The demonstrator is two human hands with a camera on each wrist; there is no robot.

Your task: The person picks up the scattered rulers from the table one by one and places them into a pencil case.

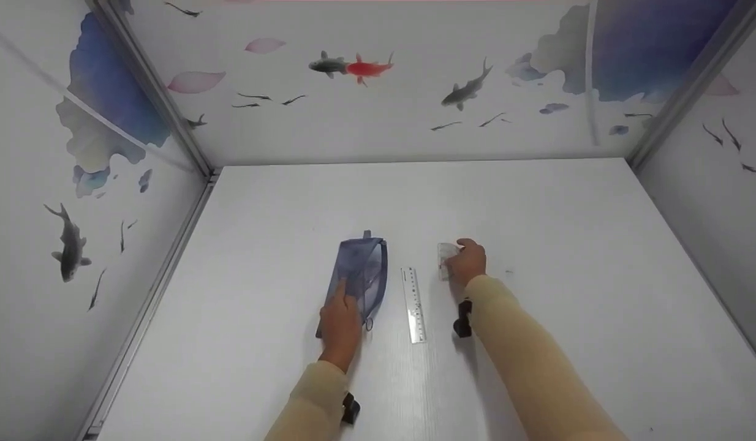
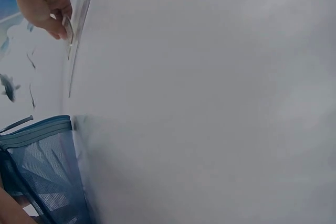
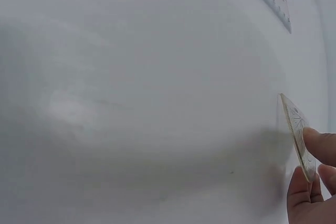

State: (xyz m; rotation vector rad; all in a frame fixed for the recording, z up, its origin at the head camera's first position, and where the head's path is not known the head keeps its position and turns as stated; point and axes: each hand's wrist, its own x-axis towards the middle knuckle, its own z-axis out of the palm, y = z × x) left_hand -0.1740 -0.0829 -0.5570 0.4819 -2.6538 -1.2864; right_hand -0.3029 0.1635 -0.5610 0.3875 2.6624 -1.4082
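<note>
A blue mesh zip pouch lies on the white table, its zipped side slightly gaping to the right. My left hand rests on the pouch's lower part with the index finger stretched out along it; the other fingers are partly hidden. At the left wrist view's lower left corner, the mesh pouch shows close up. My right hand pinches a clear plastic protractor between thumb and fingers, tilted up near the tabletop. Between the hands lies a transparent ruler, apart from both.
White panels with painted fish enclose the table at the back and both sides. A tiny speck lies right of the right hand. Each wrist carries a small black camera.
</note>
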